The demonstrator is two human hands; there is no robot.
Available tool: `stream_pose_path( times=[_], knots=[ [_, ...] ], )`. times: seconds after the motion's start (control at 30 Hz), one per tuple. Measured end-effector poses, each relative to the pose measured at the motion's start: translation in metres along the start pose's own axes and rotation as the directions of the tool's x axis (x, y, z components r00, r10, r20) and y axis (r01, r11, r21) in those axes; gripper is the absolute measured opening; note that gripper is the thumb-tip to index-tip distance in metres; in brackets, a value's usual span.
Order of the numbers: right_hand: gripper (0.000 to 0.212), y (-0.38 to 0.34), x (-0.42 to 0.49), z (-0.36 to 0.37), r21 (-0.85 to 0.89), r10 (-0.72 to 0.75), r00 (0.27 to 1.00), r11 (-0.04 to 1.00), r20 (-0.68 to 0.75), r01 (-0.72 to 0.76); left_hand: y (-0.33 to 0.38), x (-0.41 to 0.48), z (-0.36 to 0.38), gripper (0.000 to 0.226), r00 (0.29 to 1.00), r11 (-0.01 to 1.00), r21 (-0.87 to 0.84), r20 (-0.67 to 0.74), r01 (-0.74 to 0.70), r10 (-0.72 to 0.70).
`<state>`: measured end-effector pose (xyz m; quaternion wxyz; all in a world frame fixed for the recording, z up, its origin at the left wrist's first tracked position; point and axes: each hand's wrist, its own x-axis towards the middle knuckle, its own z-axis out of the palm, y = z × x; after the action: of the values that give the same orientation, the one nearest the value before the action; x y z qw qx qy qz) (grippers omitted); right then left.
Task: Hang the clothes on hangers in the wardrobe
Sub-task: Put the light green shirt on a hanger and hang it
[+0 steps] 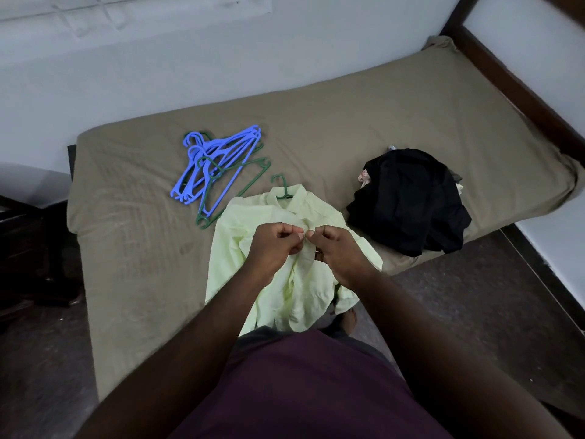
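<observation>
A pale yellow-green shirt [253, 236] lies on the bed near its front edge, its lower part hanging over the side. A green hanger sits inside it, and only the hook [282, 186] shows at the collar. My left hand [274, 243] and my right hand [337, 248] meet over the shirt's front, each pinching the placket cloth just below the collar. A heap of blue and green hangers [218, 166] lies on the bed to the left behind the shirt. A pile of dark clothes [408, 201] sits to the right.
The bed has an olive-brown sheet [142, 248] and stands against a white wall. A dark wooden bed frame [519, 90] runs along the right. Dark furniture [28, 248] stands at the left, and dark floor lies to the right of the bed.
</observation>
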<state>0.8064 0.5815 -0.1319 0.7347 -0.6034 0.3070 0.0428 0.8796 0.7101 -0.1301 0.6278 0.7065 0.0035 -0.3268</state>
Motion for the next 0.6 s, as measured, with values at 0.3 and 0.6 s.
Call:
stream_pose_path(
  times=[0.3,0.6],
  knots=[
    [0.017,-0.006,-0.001,-0.008,-0.215,-0.069,0.997,0.974,-0.017,0.064,-0.002,0.002,-0.001,0.008,0.999,1.000,0.024,0.042,-0.017,0.016],
    [0.014,-0.008,-0.012,-0.009,-0.076,0.006,0.999,0.997,0.041,-0.003,0.001,0.003,-0.005,0.012,0.997,0.996,0.091,0.079,-0.011,0.004]
  ],
)
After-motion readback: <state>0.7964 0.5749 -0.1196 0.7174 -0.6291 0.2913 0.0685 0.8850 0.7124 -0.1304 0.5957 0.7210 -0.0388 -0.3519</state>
